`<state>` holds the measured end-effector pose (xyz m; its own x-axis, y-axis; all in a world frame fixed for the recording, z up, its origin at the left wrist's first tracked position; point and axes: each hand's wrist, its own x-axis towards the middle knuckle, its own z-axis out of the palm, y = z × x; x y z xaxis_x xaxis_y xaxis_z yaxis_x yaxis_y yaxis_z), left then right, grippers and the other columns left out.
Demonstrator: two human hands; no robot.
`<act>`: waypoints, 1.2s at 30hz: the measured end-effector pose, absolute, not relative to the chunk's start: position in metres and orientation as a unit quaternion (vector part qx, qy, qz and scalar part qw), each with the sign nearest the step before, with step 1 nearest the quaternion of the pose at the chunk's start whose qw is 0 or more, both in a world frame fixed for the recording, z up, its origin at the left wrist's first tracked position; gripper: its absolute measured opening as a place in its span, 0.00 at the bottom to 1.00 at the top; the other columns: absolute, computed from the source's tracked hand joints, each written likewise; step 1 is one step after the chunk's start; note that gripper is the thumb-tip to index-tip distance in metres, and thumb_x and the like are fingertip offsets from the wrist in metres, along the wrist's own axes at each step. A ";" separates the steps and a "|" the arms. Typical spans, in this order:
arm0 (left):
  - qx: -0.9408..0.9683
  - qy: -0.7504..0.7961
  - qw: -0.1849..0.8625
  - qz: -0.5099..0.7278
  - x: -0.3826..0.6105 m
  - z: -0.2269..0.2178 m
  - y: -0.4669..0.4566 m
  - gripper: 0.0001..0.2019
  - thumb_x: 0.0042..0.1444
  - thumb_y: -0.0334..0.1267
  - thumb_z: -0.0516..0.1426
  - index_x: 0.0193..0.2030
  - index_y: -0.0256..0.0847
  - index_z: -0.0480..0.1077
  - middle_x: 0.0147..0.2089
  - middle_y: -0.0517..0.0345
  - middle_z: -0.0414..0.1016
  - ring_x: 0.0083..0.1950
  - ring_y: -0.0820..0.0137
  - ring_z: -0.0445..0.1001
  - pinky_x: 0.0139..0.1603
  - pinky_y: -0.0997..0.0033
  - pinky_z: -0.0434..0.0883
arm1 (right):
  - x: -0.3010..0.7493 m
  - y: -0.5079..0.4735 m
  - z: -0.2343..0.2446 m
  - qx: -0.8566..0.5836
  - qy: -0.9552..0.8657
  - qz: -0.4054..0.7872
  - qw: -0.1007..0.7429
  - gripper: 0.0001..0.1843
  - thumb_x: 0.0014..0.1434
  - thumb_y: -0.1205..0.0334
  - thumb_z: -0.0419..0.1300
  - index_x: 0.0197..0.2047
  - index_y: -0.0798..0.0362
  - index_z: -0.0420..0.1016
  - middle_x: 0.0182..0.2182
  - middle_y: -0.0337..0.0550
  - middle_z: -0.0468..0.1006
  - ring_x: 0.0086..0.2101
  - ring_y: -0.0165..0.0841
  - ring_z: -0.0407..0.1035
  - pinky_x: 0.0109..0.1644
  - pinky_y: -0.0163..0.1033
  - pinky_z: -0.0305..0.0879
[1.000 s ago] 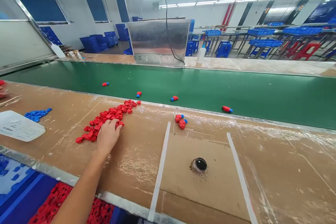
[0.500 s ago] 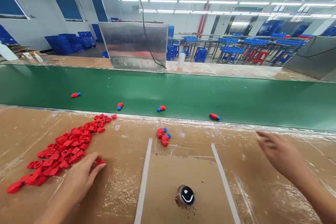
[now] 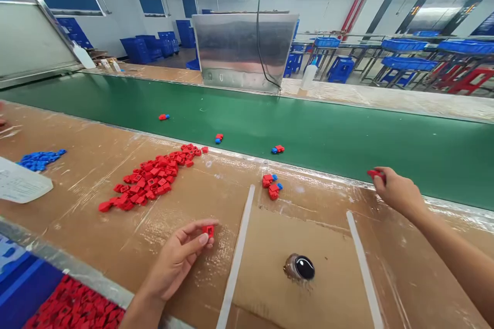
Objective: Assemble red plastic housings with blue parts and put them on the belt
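My left hand (image 3: 181,252) pinches a small red plastic block (image 3: 209,230) between thumb and fingers, its square hole facing me. This hand is above the brown tabletop, left of a white tape strip. At the near edge of the green conveyor belt (image 3: 347,128), my right hand (image 3: 399,190) grips a red piece (image 3: 375,174) by the fingertips; its far end is hidden. Two red-and-blue pieces (image 3: 273,192) lie together on the table between the hands. Three more red-and-blue pieces (image 3: 278,149) rest on the belt. A long pile of red blocks (image 3: 154,177) spreads beyond my left hand.
A round pot of dark liquid (image 3: 304,267) stands on cardboard (image 3: 270,247) between tape strips. Blue pieces (image 3: 40,159) and a paper sheet (image 3: 23,182) lie at left. Below the table edge is a blue bin (image 3: 29,285) with red blocks. A metal panel (image 3: 247,51) stands behind the belt.
The view has turned left. My left hand has moved from the pile toward the tape with a red block. My right hand has reached the belt edge and taken hold of a red piece.
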<state>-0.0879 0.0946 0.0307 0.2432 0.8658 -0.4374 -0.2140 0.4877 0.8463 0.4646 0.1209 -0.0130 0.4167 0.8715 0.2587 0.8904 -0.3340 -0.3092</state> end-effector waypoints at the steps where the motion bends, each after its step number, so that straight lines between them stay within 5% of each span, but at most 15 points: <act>1: 0.350 0.487 0.708 0.374 -0.088 0.029 0.091 0.19 0.46 0.37 0.70 0.47 0.40 0.79 0.49 0.53 0.78 0.39 0.76 0.72 0.43 0.80 0.72 | 0.458 0.107 -0.011 -0.818 -0.535 -0.003 0.210 0.18 0.64 0.62 0.50 0.48 0.66 0.74 0.29 0.69 0.78 0.24 0.43 0.72 0.28 0.45 0.58; 7: 0.494 0.464 0.640 0.362 -0.079 0.024 0.076 0.18 0.54 0.44 0.64 0.51 0.41 0.74 0.38 0.57 0.76 0.34 0.72 0.71 0.39 0.73 0.71 | 0.399 0.007 -0.015 -0.786 -0.531 0.157 0.274 0.17 0.61 0.53 0.51 0.47 0.51 0.73 0.38 0.55 0.81 0.33 0.42 0.77 0.36 0.43 0.71; 12: 0.519 0.434 0.630 0.381 -0.058 0.015 0.059 0.16 0.61 0.50 0.57 0.49 0.43 0.72 0.31 0.61 0.69 0.31 0.73 0.67 0.33 0.76 0.66 | 0.346 -0.061 -0.009 -0.759 -0.450 0.216 0.418 0.28 0.57 0.39 0.58 0.50 0.52 0.74 0.39 0.52 0.81 0.32 0.41 0.75 0.36 0.45 0.75; 16: 0.489 0.403 0.690 0.350 -0.033 0.007 0.040 0.21 0.59 0.54 0.57 0.51 0.42 0.72 0.30 0.62 0.64 0.29 0.75 0.62 0.29 0.78 0.61 | 0.321 -0.093 0.002 -0.761 -0.413 0.223 0.448 0.31 0.57 0.36 0.59 0.50 0.54 0.75 0.40 0.51 0.81 0.33 0.40 0.76 0.38 0.43 0.76; 20: 0.486 0.332 0.738 0.331 -0.015 0.005 0.025 0.21 0.57 0.49 0.62 0.54 0.43 0.69 0.32 0.63 0.63 0.28 0.77 0.59 0.28 0.78 0.60 | 0.307 -0.105 0.012 -0.739 -0.419 0.263 0.457 0.30 0.56 0.37 0.62 0.51 0.53 0.76 0.44 0.53 0.80 0.42 0.43 0.76 0.41 0.42 0.77; 28: 0.537 0.251 0.765 0.254 -0.006 0.002 0.015 0.16 0.65 0.46 0.54 0.56 0.41 0.65 0.38 0.53 0.76 0.33 0.72 0.69 0.36 0.72 0.68 | 0.270 -0.080 0.036 -0.670 -0.499 0.343 0.430 0.24 0.62 0.45 0.60 0.54 0.51 0.73 0.45 0.53 0.80 0.43 0.42 0.76 0.47 0.49 0.76; 36: 0.555 0.289 0.740 0.247 -0.005 0.000 0.012 0.13 0.64 0.43 0.56 0.53 0.43 0.67 0.40 0.54 0.78 0.37 0.72 0.72 0.39 0.74 0.66 | 0.252 -0.049 0.041 -0.654 -0.663 0.189 0.312 0.15 0.67 0.55 0.54 0.53 0.51 0.72 0.46 0.49 0.80 0.45 0.41 0.75 0.48 0.48 0.74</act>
